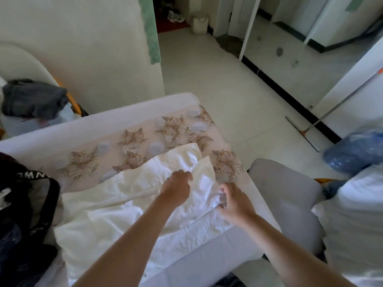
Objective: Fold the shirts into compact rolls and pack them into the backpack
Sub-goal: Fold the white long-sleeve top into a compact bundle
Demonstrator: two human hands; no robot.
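White shirt point(128, 206) on bed point(83, 129): right hand point(234, 201) pinches bunched fabric; left hand point(176, 187) curls, grip unclear. Trapped wrinkles may loosen the roll.

The black backpack point(22, 251) is cut off by the left edge.

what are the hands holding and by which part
The white shirt: the right hand pinches bunched cloth at its right edge, the left hand grips a fold near its middle.
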